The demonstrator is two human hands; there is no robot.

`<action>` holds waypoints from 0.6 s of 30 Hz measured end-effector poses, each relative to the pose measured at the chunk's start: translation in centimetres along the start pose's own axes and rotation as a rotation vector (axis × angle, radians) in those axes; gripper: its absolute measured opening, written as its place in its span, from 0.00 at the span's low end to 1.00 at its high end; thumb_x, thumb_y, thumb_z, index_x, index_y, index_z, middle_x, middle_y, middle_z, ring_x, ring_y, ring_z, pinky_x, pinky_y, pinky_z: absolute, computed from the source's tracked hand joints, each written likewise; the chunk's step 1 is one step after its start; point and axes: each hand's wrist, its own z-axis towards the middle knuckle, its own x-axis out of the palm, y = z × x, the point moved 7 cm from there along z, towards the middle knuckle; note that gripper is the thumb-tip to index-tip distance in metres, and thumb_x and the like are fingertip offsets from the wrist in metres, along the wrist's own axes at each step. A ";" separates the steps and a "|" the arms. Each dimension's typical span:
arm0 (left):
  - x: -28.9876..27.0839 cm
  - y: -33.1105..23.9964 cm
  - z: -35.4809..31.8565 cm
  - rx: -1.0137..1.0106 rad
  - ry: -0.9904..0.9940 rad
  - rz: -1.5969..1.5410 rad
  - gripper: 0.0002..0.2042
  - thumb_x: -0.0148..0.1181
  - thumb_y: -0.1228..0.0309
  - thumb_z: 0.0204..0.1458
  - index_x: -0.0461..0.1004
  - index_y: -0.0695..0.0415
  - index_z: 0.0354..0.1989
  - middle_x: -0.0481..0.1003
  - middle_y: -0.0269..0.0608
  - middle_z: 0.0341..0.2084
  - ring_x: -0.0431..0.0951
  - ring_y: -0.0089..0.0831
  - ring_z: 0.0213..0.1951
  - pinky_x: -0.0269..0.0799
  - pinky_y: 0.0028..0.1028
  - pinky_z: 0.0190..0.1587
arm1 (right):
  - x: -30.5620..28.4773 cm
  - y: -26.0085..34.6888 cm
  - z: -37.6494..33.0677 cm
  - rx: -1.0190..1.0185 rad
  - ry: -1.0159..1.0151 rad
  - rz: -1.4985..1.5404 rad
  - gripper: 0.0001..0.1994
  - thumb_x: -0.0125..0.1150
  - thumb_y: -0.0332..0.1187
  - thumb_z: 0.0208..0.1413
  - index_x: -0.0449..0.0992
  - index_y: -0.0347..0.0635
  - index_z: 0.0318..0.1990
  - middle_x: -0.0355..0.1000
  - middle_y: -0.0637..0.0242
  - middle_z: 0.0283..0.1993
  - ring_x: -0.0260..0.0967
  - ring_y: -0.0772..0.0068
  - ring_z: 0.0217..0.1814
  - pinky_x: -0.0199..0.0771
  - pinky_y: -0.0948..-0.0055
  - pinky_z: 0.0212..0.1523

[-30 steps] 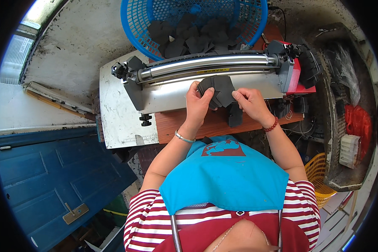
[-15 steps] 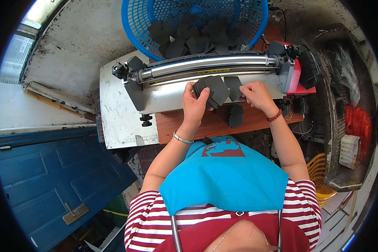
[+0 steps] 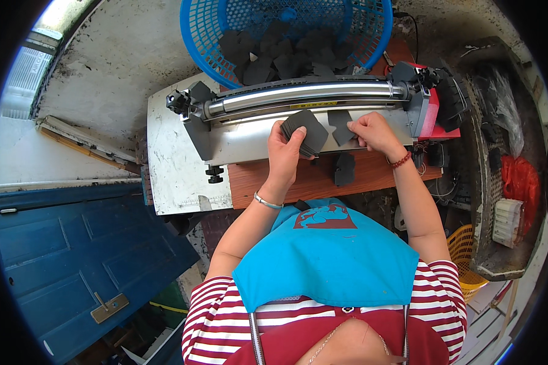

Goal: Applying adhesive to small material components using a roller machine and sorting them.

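Note:
My left hand (image 3: 284,148) grips a fanned stack of dark grey flat pieces (image 3: 309,132), thumb on top, over the front plate of a roller machine (image 3: 243,141). Just right of the stack, my right hand (image 3: 374,132) pinches the edge of a single dark piece (image 3: 341,126) with notched sides. That piece lies over the metal plate, in front of the shiny roller (image 3: 304,94). More dark pieces (image 3: 344,169) lie on the brown wooden tabletop (image 3: 256,182) below my right hand.
Behind the roller stands a blue plastic basket (image 3: 189,36) holding many similar dark pieces. A black knob (image 3: 214,174) sticks out at the machine's front left. To the right are a worn trough (image 3: 481,182) with a red plastic bag (image 3: 519,182) and a yellow basket (image 3: 461,243).
The stack in my left hand looks more squared up. The single piece in my right hand has turned and sits a little apart from the stack. The view has shifted slightly.

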 end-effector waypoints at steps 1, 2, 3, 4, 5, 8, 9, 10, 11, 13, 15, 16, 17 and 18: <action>0.2 0.1 0.0 -0.002 0.002 0.000 0.08 0.56 0.72 0.58 0.64 0.59 0.41 0.75 0.39 0.32 0.79 0.24 0.28 0.78 0.23 0.21 | -0.9 0.5 0.1 -0.034 -0.114 -0.129 0.23 0.55 0.46 0.60 0.74 0.38 0.20 0.68 0.70 0.13 0.62 0.80 0.11 0.64 0.77 0.16; 0.3 0.3 0.0 -0.011 0.002 0.004 0.08 0.56 0.72 0.58 0.64 0.59 0.40 0.74 0.39 0.32 0.79 0.24 0.28 0.78 0.23 0.21 | -1.0 0.9 0.3 -0.045 -0.153 -0.081 0.25 0.53 0.51 0.60 0.76 0.36 0.22 0.69 0.69 0.14 0.63 0.79 0.13 0.65 0.75 0.17; 0.5 0.6 0.0 -0.020 0.002 0.009 0.08 0.56 0.72 0.58 0.64 0.59 0.40 0.74 0.39 0.32 0.79 0.24 0.28 0.78 0.23 0.21 | -0.5 1.1 0.2 -0.042 -0.155 -0.080 0.25 0.53 0.51 0.60 0.76 0.36 0.22 0.69 0.69 0.14 0.63 0.79 0.13 0.65 0.75 0.17; 0.5 0.7 0.2 -0.020 0.001 0.009 0.08 0.56 0.72 0.58 0.64 0.59 0.40 0.74 0.39 0.32 0.79 0.24 0.28 0.78 0.23 0.21 | 0.7 1.8 0.1 -0.095 -0.107 0.034 0.24 0.55 0.50 0.61 0.76 0.36 0.23 0.69 0.70 0.15 0.62 0.82 0.13 0.62 0.78 0.15; 0.6 0.9 0.3 -0.010 0.002 0.010 0.08 0.56 0.73 0.58 0.64 0.59 0.40 0.74 0.39 0.32 0.79 0.24 0.28 0.78 0.23 0.21 | 1.7 2.7 -0.3 -0.147 -0.059 0.147 0.23 0.56 0.49 0.61 0.76 0.37 0.24 0.68 0.72 0.16 0.60 0.84 0.12 0.59 0.82 0.14; 0.7 0.9 0.3 -0.001 0.020 -0.009 0.07 0.56 0.73 0.58 0.65 0.59 0.40 0.74 0.38 0.31 0.79 0.23 0.28 0.78 0.23 0.21 | 3.9 3.3 -1.5 -0.146 0.078 0.231 0.20 0.56 0.47 0.61 0.74 0.40 0.24 0.68 0.74 0.17 0.59 0.88 0.14 0.57 0.85 0.15; 0.8 0.8 0.3 -0.001 0.035 -0.029 0.07 0.55 0.72 0.58 0.65 0.59 0.40 0.75 0.38 0.32 0.79 0.24 0.28 0.78 0.23 0.21 | 4.2 3.3 -1.6 -0.157 0.110 0.275 0.20 0.57 0.47 0.61 0.74 0.41 0.24 0.68 0.75 0.17 0.59 0.89 0.14 0.56 0.86 0.15; 0.7 0.7 0.3 -0.002 0.037 -0.028 0.07 0.55 0.72 0.58 0.65 0.59 0.40 0.75 0.38 0.32 0.79 0.24 0.28 0.78 0.23 0.21 | 4.2 3.1 -1.6 -0.156 0.132 0.315 0.19 0.57 0.46 0.62 0.74 0.43 0.23 0.68 0.75 0.17 0.58 0.89 0.14 0.56 0.86 0.15; 0.6 0.7 0.2 -0.030 0.031 -0.061 0.07 0.55 0.72 0.58 0.66 0.59 0.40 0.75 0.38 0.32 0.79 0.24 0.28 0.78 0.23 0.21 | 4.1 2.8 -1.5 -0.156 0.130 0.316 0.19 0.57 0.46 0.62 0.74 0.43 0.23 0.68 0.75 0.17 0.58 0.89 0.14 0.56 0.86 0.15; 0.4 0.8 0.1 -0.058 0.025 -0.093 0.07 0.54 0.71 0.59 0.66 0.59 0.40 0.75 0.38 0.32 0.79 0.24 0.28 0.78 0.23 0.21 | 4.0 2.6 -1.5 -0.163 0.157 0.340 0.19 0.56 0.46 0.63 0.73 0.43 0.23 0.67 0.76 0.17 0.58 0.89 0.14 0.56 0.87 0.15; 0.2 0.9 0.0 -0.063 0.023 -0.076 0.07 0.53 0.71 0.59 0.67 0.59 0.41 0.75 0.39 0.32 0.79 0.24 0.28 0.78 0.22 0.21 | 3.9 2.8 -1.7 -0.161 0.156 0.344 0.20 0.55 0.46 0.63 0.73 0.43 0.23 0.67 0.76 0.17 0.58 0.89 0.14 0.56 0.87 0.15; 0.1 0.9 0.0 -0.063 0.023 -0.076 0.07 0.53 0.71 0.59 0.67 0.59 0.41 0.75 0.39 0.32 0.79 0.24 0.28 0.78 0.22 0.21 | 3.9 2.8 -1.8 -0.158 0.153 0.348 0.20 0.54 0.46 0.64 0.73 0.43 0.23 0.67 0.76 0.17 0.58 0.90 0.14 0.56 0.87 0.15; 0.1 0.9 -0.1 -0.066 0.032 -0.085 0.07 0.53 0.71 0.59 0.67 0.59 0.41 0.75 0.39 0.32 0.79 0.23 0.28 0.78 0.22 0.21 | 3.9 2.8 -1.7 -0.158 0.154 0.348 0.20 0.54 0.46 0.64 0.73 0.43 0.23 0.67 0.76 0.17 0.58 0.90 0.14 0.56 0.87 0.15; 0.1 0.9 -0.1 -0.069 0.042 -0.094 0.06 0.53 0.71 0.59 0.68 0.59 0.41 0.76 0.38 0.32 0.79 0.23 0.28 0.78 0.22 0.21 | 3.9 2.6 -1.7 -0.163 0.147 0.317 0.20 0.54 0.46 0.64 0.73 0.43 0.23 0.67 0.76 0.17 0.58 0.89 0.14 0.56 0.86 0.15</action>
